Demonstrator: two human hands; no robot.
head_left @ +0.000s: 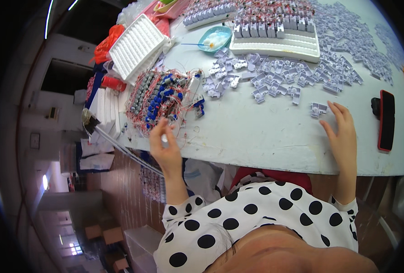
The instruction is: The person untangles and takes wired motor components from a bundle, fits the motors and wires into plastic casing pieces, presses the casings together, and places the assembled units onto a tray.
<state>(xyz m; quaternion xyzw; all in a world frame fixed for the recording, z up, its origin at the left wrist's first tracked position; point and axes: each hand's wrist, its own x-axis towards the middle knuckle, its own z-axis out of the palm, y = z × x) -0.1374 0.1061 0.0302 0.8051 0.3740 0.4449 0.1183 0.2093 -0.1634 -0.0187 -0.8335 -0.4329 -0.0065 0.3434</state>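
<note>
My left hand (166, 148) is raised at the near edge of a pile of small blue and grey motors with red wires (159, 98). Its thumb and fingers are drawn together, and whatever may be between the tips is too small to make out. On the right, my right hand (342, 129) is open, thumb and fingers apart. Just left of its fingertips lies a single grey plastic housing (319, 109), close to them; I cannot tell whether they touch. Beyond it, many similar grey housings (279, 77) lie scattered over the table (256, 136).
A white foam tray (274, 49) holds rows of wired housings at the back. Beside it stands a turquoise bowl (215, 39) with white contents. An empty ridged tray (136, 49) leans at the far left, near a red can (113, 83). A black, red-edged flat object (386, 120) lies right.
</note>
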